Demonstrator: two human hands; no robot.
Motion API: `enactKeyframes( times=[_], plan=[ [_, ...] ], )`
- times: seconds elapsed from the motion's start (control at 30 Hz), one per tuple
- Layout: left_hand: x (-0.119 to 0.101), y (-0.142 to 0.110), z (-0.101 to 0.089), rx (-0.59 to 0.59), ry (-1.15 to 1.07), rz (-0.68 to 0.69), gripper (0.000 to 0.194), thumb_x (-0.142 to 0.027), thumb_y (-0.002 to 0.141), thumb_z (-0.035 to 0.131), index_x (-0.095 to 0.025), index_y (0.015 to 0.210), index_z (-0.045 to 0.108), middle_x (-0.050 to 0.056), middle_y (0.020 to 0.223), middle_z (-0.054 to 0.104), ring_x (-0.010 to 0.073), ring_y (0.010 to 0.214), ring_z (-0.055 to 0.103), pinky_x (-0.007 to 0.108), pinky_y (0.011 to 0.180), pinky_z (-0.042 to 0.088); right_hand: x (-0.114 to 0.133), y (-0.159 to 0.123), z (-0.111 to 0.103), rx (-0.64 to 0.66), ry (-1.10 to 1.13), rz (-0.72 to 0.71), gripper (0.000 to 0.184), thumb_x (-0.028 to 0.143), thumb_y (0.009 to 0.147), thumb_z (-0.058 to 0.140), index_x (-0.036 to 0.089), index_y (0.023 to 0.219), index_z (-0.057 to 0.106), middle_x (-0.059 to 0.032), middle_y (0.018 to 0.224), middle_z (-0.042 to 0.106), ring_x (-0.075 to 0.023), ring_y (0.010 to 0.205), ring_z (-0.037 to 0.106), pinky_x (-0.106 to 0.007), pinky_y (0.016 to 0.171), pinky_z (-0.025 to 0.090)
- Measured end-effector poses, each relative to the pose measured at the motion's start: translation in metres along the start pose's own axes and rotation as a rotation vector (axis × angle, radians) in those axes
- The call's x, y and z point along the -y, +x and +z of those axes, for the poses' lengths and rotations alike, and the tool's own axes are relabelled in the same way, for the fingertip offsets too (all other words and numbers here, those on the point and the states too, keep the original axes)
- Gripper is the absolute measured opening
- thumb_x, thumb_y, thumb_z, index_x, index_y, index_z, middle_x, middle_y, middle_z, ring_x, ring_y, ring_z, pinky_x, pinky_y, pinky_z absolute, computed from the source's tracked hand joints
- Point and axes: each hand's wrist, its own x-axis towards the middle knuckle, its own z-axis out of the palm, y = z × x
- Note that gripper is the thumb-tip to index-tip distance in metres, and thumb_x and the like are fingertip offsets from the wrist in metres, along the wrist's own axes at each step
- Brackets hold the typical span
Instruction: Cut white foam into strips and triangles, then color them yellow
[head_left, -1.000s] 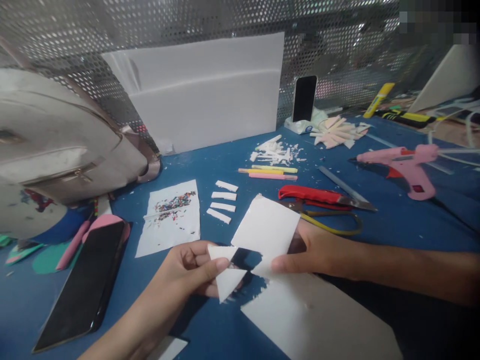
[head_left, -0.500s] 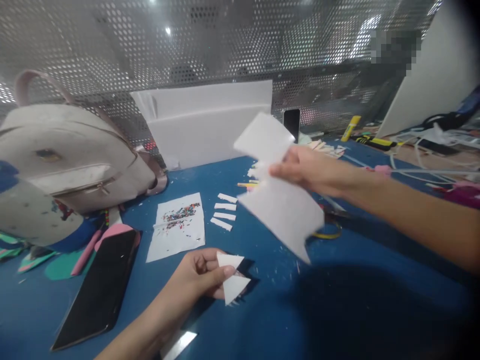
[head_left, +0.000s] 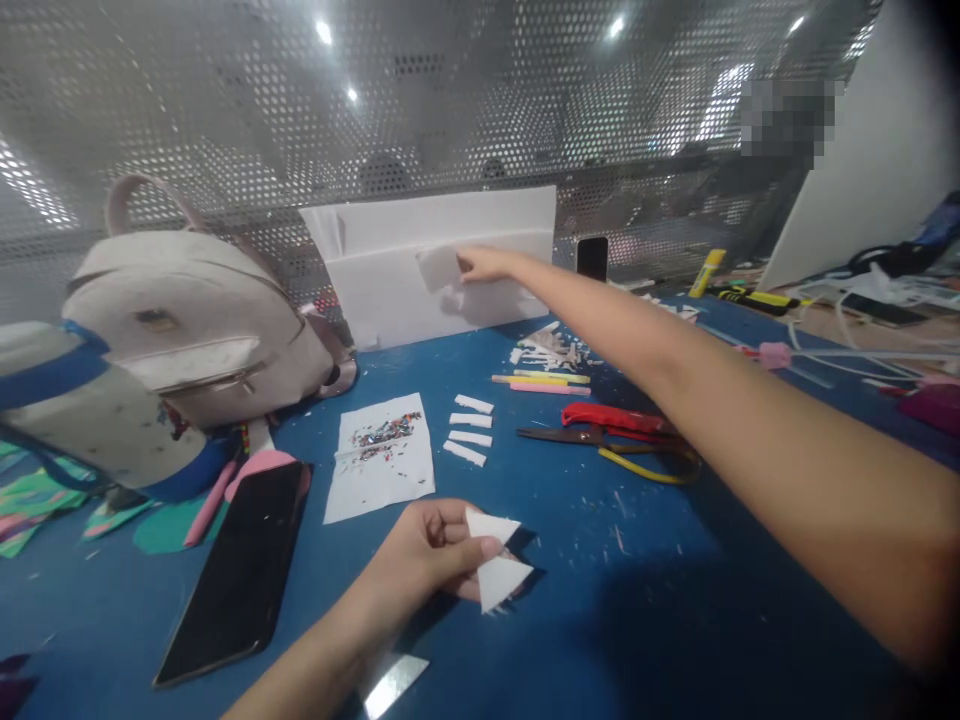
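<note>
My left hand point(head_left: 431, 555), low in the middle of the view, pinches two small white triangular pieces point(head_left: 504, 582) between thumb and fingers. My right hand point(head_left: 487, 265) reaches far forward and grips a cut white sheet point(head_left: 437, 270) by its edge. That sheet is in front of the large folded white board point(head_left: 382, 300) leaning at the back; whether they touch I cannot tell. Beyond my left hand lie several short white strips point(head_left: 471, 420) and a white paper point(head_left: 379, 485) strewn with tiny coloured bits.
Scissors point(head_left: 566, 436) and a red-handled tool point(head_left: 615, 418) lie under my right forearm. Behind them are coloured sticks point(head_left: 544, 380) and white scraps point(head_left: 551, 347). A phone point(head_left: 232, 580), a bottle point(head_left: 120, 420) and a pale backpack point(head_left: 195, 300) occupy the left; a glue stick point(head_left: 706, 273) stands at right.
My right hand has carried the cut white sheet forward and left, to the board at the back. The scissors and sticks have come into view. My left hand keeps its triangles; the view has shifted slightly.
</note>
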Motion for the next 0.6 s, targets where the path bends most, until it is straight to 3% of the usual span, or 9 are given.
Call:
enactKeyframes(
  times=[0.1,0.17,0.3,0.43,0.53,0.6],
  plan=[
    [0.001,0.000,-0.001,0.000,0.002,-0.005,0.040,-0.045,0.067,0.082,-0.012,0.085,0.067,0.009,0.082,0.075,0.0141,0.069,0.070,0.022,0.063,0.054,-0.003,0.009,0.017,0.152,-0.068,0.068,0.032,0.033,0.095,0.058,0.015,0.121,0.057,-0.0093,0.120,0.059,-0.0217,0.102,0.062,-0.042,0.085,0.054],
    [-0.001,-0.002,0.000,0.005,0.004,-0.010,0.039,-0.044,0.068,0.082,-0.013,0.087,0.068,0.009,0.084,0.075,0.0142,0.071,0.070,0.021,0.064,0.054,-0.003,0.010,0.023,0.176,-0.120,0.125,0.033,0.033,0.095,0.058,0.015,0.122,0.057,-0.0094,0.121,0.059,-0.0222,0.102,0.062,-0.042,0.085,0.054],
    [-0.005,-0.003,0.001,0.008,0.002,-0.014,0.038,-0.044,0.069,0.081,-0.013,0.087,0.069,0.009,0.084,0.075,0.0136,0.071,0.071,0.020,0.062,0.053,0.001,0.001,0.024,0.050,-0.231,0.229,0.033,0.033,0.095,0.058,0.015,0.122,0.056,-0.0097,0.122,0.059,-0.0223,0.103,0.061,-0.042,0.086,0.054],
    [-0.004,-0.003,0.001,0.001,0.007,-0.009,0.039,-0.045,0.067,0.082,-0.013,0.085,0.068,0.009,0.083,0.075,0.0138,0.070,0.071,0.022,0.064,0.055,0.020,-0.024,0.021,-0.111,-0.283,0.242,0.031,0.033,0.095,0.057,0.016,0.122,0.057,-0.0099,0.123,0.058,-0.0220,0.104,0.061,-0.043,0.087,0.053],
    [-0.003,-0.001,0.000,0.000,0.019,-0.010,0.040,-0.045,0.068,0.081,-0.013,0.087,0.068,0.010,0.085,0.075,0.0149,0.071,0.071,0.023,0.066,0.055,0.045,-0.051,0.025,-0.127,-0.273,0.182,0.030,0.036,0.097,0.054,0.017,0.119,0.058,-0.0093,0.118,0.061,-0.0208,0.101,0.062,-0.042,0.087,0.053],
    [-0.002,-0.001,-0.001,-0.002,0.023,-0.008,0.040,-0.046,0.068,0.082,-0.012,0.086,0.068,0.010,0.084,0.075,0.0159,0.070,0.071,0.024,0.065,0.055,0.059,-0.070,0.031,-0.080,-0.256,0.120,0.030,0.041,0.098,0.049,0.017,0.113,0.062,-0.0075,0.105,0.066,-0.0220,0.096,0.063,-0.042,0.086,0.052]
  ],
)
